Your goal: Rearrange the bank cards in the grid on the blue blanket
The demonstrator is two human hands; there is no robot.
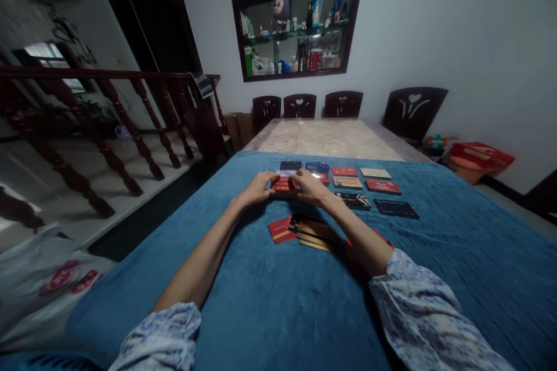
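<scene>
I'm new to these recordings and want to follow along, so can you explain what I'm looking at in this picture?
There's no machine here. A person is working with two bare hands, and a camera worn on their head takes this one picture, looking forward and down. The left hand and right hand are at opposite sides of a red-topped card stack; how firmly they hold it is hard to tell. A blue cloth covers the near part of the table. On it, other card stacks lie in rows, while gold cards and a red card lie nearer the person.
</scene>
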